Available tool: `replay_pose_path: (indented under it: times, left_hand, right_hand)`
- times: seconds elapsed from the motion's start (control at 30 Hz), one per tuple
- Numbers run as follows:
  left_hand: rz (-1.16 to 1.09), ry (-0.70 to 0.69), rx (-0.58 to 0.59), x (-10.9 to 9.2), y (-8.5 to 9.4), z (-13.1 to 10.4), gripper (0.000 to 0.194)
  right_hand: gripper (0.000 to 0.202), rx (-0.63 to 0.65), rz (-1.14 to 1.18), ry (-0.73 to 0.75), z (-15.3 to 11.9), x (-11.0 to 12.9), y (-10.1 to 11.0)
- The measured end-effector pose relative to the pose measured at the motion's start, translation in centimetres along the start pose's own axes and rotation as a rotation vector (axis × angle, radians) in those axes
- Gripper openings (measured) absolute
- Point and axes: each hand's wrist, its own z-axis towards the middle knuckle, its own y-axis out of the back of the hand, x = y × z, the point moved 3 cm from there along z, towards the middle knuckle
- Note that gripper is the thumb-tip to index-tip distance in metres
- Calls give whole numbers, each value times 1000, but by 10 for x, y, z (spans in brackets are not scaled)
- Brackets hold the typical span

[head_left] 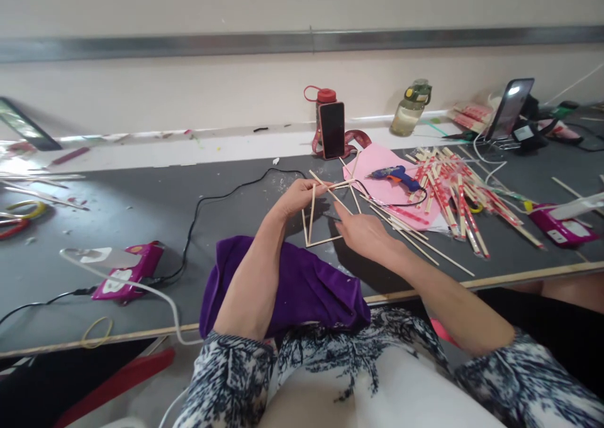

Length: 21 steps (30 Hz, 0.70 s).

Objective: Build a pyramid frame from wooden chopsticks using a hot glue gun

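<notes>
Pinching the stick frame [312,214] at its upper joint with the left hand [298,196], over the desk [155,208], beyond the purple cloth [302,283]. Cannot tell the grip of the right hand [363,230], with fingers partly hidden. Cannot see wholly the leftmost phone [28,126], cut at the edge.

The sticks [312,215] are tan, the cloth [306,289] at six o'clock purple, the glue gun [395,176] at three blue-and-orange, the sleeves [233,368] mottled dark and white.
</notes>
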Motion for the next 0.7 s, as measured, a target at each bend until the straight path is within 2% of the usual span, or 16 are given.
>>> replay_pose_path:
  times: [0.13, 0.27, 0.43, 0.7]
  left_hand:
    - [-20, -16, 16, 2, 0, 1, 49]
    - [-44, -27, 21, 3, -1, 2, 48]
    - [-48, -17, 4, 4, -1, 1, 50]
    - [-39, -3, 8, 6, 0, 1, 47]
  right_hand:
    - [55, 39, -92, -41, -31, -21, -2]
    - [53, 35, -124, -21, -45, -32, -9]
    - [50, 15, -71, -6, -40, -25, -14]
    - [55, -2, 4, 67, -23, -3, -7]
